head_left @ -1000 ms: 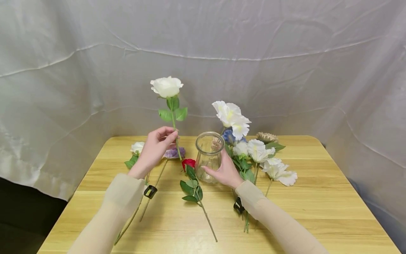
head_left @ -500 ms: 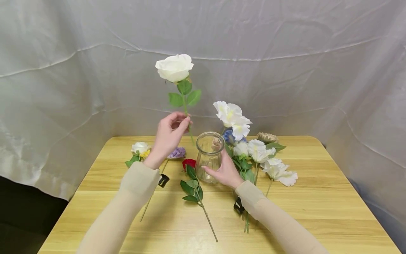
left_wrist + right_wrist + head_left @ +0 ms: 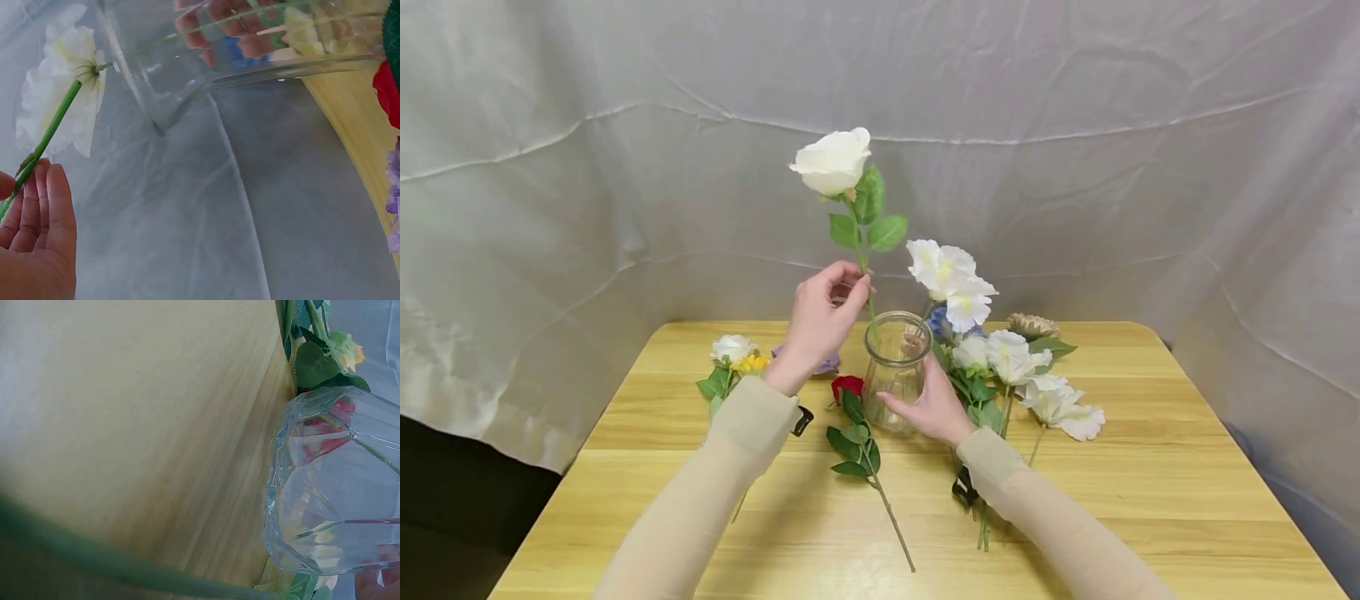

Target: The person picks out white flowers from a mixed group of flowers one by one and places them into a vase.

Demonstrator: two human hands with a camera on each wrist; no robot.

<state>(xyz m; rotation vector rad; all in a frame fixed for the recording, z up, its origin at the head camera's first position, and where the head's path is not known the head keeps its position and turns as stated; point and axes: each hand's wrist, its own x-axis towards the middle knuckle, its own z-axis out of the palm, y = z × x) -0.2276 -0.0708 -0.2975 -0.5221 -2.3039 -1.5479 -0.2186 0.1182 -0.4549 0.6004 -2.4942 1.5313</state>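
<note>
My left hand pinches the green stem of a white rose and holds it upright. The stem's lower end comes down at the left side of the glass vase's mouth. In the left wrist view, the bare tip of that stem points towards the vase rim. My right hand grips the vase's right side, thumb across the front and fingers behind. One white flower with yellow markings stands in the vase, leaning right. In the right wrist view, thin stems show through the glass.
A red rose lies before the vase. Left are a small white flower, a yellow one and a purple one. More white flowers, a blue one and a beige bloom lie right. Grey cloth hangs behind.
My left hand has carried the white rose up and to the right, bringing its stem from beside the vase to the mouth. The right hand and the vase have stayed in place.
</note>
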